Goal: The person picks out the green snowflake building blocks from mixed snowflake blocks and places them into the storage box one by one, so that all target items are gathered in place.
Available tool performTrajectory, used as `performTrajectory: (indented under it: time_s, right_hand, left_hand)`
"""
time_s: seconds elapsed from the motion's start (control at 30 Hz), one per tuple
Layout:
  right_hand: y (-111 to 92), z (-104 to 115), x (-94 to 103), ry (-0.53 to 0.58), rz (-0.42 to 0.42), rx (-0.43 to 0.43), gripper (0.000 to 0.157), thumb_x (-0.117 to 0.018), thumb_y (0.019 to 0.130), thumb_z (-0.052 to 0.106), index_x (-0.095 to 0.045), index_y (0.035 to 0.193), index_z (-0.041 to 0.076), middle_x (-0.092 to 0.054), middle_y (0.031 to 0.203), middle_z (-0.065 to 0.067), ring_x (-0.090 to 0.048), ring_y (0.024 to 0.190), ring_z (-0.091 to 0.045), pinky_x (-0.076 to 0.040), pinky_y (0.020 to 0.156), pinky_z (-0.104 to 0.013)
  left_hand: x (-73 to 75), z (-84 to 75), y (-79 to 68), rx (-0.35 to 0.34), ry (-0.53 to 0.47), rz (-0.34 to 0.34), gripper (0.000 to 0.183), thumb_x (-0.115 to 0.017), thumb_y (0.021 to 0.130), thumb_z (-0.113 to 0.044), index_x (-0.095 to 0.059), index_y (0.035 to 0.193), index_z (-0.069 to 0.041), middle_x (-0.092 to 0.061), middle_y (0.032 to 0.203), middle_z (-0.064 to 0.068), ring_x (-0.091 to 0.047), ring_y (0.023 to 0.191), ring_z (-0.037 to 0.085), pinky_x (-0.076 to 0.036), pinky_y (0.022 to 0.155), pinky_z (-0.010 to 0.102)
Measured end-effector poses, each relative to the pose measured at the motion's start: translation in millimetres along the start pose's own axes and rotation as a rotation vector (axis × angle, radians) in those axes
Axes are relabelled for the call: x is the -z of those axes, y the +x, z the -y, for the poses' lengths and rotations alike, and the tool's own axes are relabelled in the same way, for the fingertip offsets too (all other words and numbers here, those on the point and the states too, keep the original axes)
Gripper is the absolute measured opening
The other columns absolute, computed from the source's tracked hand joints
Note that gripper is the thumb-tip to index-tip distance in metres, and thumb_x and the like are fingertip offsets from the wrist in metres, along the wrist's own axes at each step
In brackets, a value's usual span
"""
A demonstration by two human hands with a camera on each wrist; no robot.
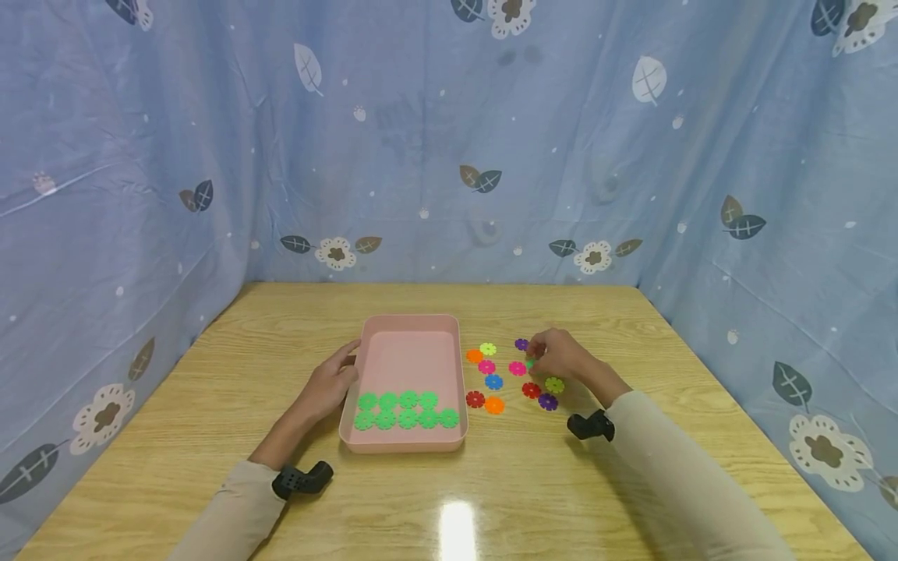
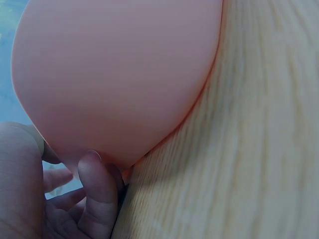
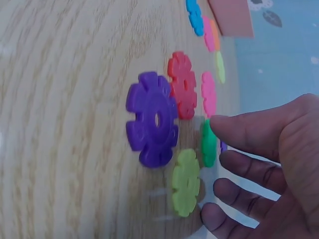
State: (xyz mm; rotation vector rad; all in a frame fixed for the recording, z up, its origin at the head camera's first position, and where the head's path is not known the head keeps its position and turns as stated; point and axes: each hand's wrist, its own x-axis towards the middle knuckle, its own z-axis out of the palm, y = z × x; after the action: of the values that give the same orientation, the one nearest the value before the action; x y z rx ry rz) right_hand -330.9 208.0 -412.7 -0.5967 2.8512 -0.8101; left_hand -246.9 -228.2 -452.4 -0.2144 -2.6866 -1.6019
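A pink tray [image 1: 414,447] carries two rows of green flower-shaped discs [image 1: 408,419] along its near end. My left hand [image 1: 331,387] grips the tray's left side; in the left wrist view its curled fingers [image 2: 97,194] press against the outer wall [image 2: 119,74]. To the right of the tray, my right hand [image 1: 557,354] is low over the table, thumb and index finger at the edge of one green flower disc [image 3: 208,144]. Purple [image 3: 153,119], red [image 3: 182,85] and yellow-green [image 3: 186,183] discs lie close to these fingertips.
Between tray and right hand lie more flower discs, among them orange [image 1: 494,405], blue [image 1: 494,382], pink [image 1: 487,366] and dark red [image 1: 475,400]. A blue patterned curtain [image 1: 421,156] surrounds the wooden table [image 1: 393,499] at the back and sides.
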Motion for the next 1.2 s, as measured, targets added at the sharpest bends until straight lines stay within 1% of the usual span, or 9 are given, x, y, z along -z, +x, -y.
performTrajectory:
  time_s: [0.2,0.37,0.47,0.63,0.73,0.8,0.97,1.13,1.2]
  right_hand:
    - [0,-4,1.7,-0.032,0.010,-0.020,0.013,-0.081,0.080,0.010,-0.074,0.091,0.007,-0.068,0.089,-0.005,-0.059,0.083,-0.022,-0.054,0.078,-0.038]
    - [-1,-1,2.9,-0.030,0.010,-0.009,0.011,-0.079,0.081,0.005,-0.071,0.088,0.004,-0.066,0.084,-0.005,-0.057,0.076,-0.021,-0.052,0.069,-0.034]
    - [-3,0,3.8,-0.023,0.010,-0.001,0.010,-0.076,0.082,0.000,-0.068,0.088,0.003,-0.065,0.082,-0.006,-0.056,0.075,-0.021,-0.050,0.067,-0.033]
    - [-4,1,7.8,-0.020,-0.028,0.014,0.013,-0.066,0.081,-0.007,-0.067,0.090,0.002,-0.066,0.085,-0.006,-0.057,0.079,-0.022,-0.051,0.072,-0.035]
    - [-4,3,10.8,-0.007,-0.048,0.031,0.017,-0.061,0.080,-0.010,-0.068,0.091,0.001,-0.066,0.085,-0.009,-0.057,0.079,-0.023,-0.051,0.074,-0.037]
    - [-4,4,12.4,0.000,-0.054,0.046,0.017,-0.060,0.081,-0.009,-0.069,0.093,0.000,-0.065,0.085,-0.010,-0.056,0.078,-0.022,-0.051,0.074,-0.038]
    - [-6,11,11.9,0.034,-0.090,0.086,0.012,-0.063,0.087,-0.005,-0.071,0.095,-0.003,-0.066,0.084,-0.008,-0.056,0.076,-0.021,-0.052,0.072,-0.035]
    - [-10,25,4.1,0.134,-0.108,0.119,0.007,-0.065,0.089,-0.003,-0.071,0.092,-0.003,-0.066,0.080,-0.008,-0.055,0.070,-0.018,-0.051,0.067,-0.030]
    - [-9,33,0.4,0.180,-0.099,0.141,0.006,-0.064,0.090,-0.002,-0.069,0.091,-0.004,-0.065,0.078,-0.008,-0.054,0.068,-0.017,-0.049,0.065,-0.029]
  left_hand:
    - [0.0,-0.7,0.3,0.002,0.001,-0.006,0.066,-0.040,0.098,-0.018,-0.024,0.162,-0.015,-0.046,0.151,0.025,-0.055,0.128,0.045,-0.043,0.106,0.058]
    - [0.0,-0.8,0.3,-0.002,0.006,-0.004,0.066,-0.040,0.099,-0.019,-0.023,0.163,-0.015,-0.045,0.151,0.025,-0.055,0.128,0.045,-0.044,0.104,0.058]
    - [-0.5,-1.1,0.1,-0.005,0.005,0.000,0.066,-0.039,0.098,-0.019,-0.023,0.163,-0.015,-0.046,0.151,0.025,-0.055,0.128,0.045,-0.045,0.104,0.058]
    - [-0.7,-1.7,1.5,-0.010,0.009,-0.011,0.066,-0.040,0.098,-0.019,-0.024,0.162,-0.015,-0.047,0.151,0.025,-0.055,0.129,0.045,-0.043,0.106,0.058]
    - [-0.2,-1.9,3.1,-0.012,0.009,-0.011,0.067,-0.040,0.098,-0.019,-0.024,0.162,-0.014,-0.047,0.151,0.025,-0.055,0.129,0.044,-0.043,0.106,0.058]
    - [0.3,-2.2,3.8,-0.012,0.008,-0.010,0.067,-0.040,0.098,-0.018,-0.024,0.162,-0.014,-0.047,0.151,0.025,-0.055,0.129,0.045,-0.043,0.106,0.058]
    - [-0.3,-3.1,4.1,-0.021,0.003,-0.005,0.065,-0.040,0.100,-0.019,-0.025,0.162,-0.014,-0.046,0.151,0.025,-0.054,0.130,0.045,-0.043,0.106,0.058]
    - [-1.5,-1.3,0.9,-0.016,0.020,0.013,0.063,-0.038,0.101,-0.020,-0.024,0.162,-0.013,-0.046,0.151,0.025,-0.055,0.129,0.045,-0.046,0.104,0.057]
    - [-0.7,-0.3,-0.9,-0.008,0.024,0.000,0.064,-0.039,0.100,-0.020,-0.025,0.162,-0.013,-0.046,0.151,0.025,-0.055,0.128,0.045,-0.046,0.104,0.057]
